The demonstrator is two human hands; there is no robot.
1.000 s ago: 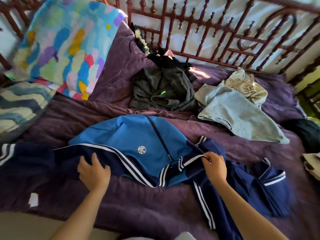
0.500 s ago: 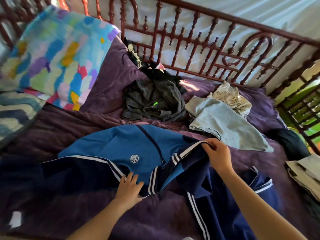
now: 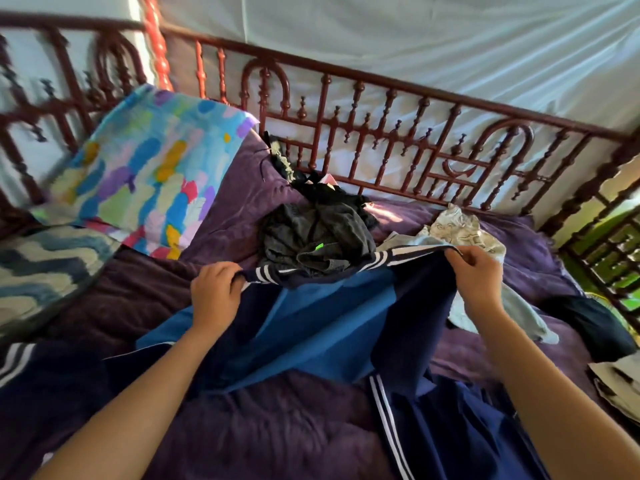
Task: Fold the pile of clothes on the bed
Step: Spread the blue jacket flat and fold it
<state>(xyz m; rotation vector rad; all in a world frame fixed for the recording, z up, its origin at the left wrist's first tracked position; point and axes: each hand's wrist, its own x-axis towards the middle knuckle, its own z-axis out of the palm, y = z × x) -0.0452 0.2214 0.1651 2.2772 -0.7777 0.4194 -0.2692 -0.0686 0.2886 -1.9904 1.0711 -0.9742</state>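
Observation:
A blue and navy track jacket (image 3: 322, 320) with white stripes is half lifted off the purple bedspread (image 3: 277, 427). My left hand (image 3: 214, 296) grips its striped edge on the left, and my right hand (image 3: 479, 275) pinches the same edge on the right, holding it stretched above the bed. Behind the jacket lie a crumpled dark grey garment (image 3: 318, 237), a pale blue-grey garment (image 3: 519, 306) and a cream printed one (image 3: 464, 226). Navy striped trousers (image 3: 450, 431) lie at the near right.
A red-brown metal bed rail (image 3: 381, 147) runs along the far side and right end. A bright multicoloured pillow (image 3: 149, 168) and a wavy blue patterned one (image 3: 38, 271) are at the left. A black item (image 3: 588, 323) and folded pale cloth (image 3: 620, 382) sit at the right edge.
Both hands have risen and moved away from me, lifting the jacket's striped edge off the bed. My left hand went from resting flat on the jacket to gripping it.

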